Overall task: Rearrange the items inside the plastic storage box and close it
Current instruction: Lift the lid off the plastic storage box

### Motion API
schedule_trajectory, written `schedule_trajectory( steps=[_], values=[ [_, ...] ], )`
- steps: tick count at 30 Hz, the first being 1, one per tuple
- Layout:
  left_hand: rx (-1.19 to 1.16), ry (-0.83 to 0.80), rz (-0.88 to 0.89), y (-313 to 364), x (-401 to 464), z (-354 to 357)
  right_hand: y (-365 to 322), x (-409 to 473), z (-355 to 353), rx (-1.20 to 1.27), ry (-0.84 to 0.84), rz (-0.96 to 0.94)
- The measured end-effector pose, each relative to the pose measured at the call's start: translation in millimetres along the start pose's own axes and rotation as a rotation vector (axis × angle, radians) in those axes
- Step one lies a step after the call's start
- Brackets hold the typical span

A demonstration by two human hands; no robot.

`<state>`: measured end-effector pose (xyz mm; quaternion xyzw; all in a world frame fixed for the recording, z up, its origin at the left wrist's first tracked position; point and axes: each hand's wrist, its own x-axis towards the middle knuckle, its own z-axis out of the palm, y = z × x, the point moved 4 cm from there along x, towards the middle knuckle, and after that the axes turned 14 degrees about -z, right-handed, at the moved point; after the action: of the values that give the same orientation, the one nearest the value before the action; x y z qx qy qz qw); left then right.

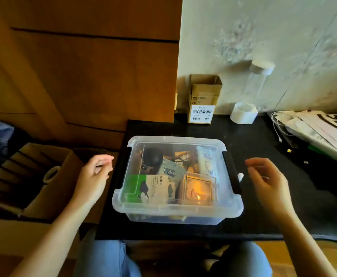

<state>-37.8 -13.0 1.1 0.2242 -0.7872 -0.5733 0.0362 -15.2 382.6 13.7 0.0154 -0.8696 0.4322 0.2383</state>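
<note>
A clear plastic storage box (177, 213) stands on a black table, its clear lid (175, 141) lying on top with a black clip (231, 172) on each side. Through the lid I see a green and beige Belkin box (153, 188), a black round object (151, 159), a white pouch (206, 160) and a small clear case (198, 189). My left hand (96, 174) hovers just left of the box, fingers loosely curled, holding nothing. My right hand (267, 180) hovers just right of it, also loosely curled with nothing in it.
A small cardboard box (203, 98) with barcode labels and a white round base (243, 115) stand at the back by the wall. White cables (277, 124) and printed bags (323, 128) lie at the right. An open cardboard carton (33, 176) sits left of the table.
</note>
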Motion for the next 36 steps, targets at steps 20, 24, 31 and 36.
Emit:
schedule_trajectory(
  steps=[20,24,31,36],
  values=[
    [0.924,0.175,-0.037,1.7,12.2,38.4,19.7,22.2,57.3,-0.328,-0.387,0.285],
    [1.066,0.181,0.003,5.3,9.4,40.8,17.3,20.2,58.6,-0.384,-0.419,0.26],
    [1.032,0.166,0.052,-0.7,18.6,42.2,17.6,20.4,59.1,-0.331,-0.409,0.281],
    [0.987,0.14,0.022,-3.8,23.9,41.8,16.8,22.7,60.7,-0.354,-0.407,0.275]
  ],
)
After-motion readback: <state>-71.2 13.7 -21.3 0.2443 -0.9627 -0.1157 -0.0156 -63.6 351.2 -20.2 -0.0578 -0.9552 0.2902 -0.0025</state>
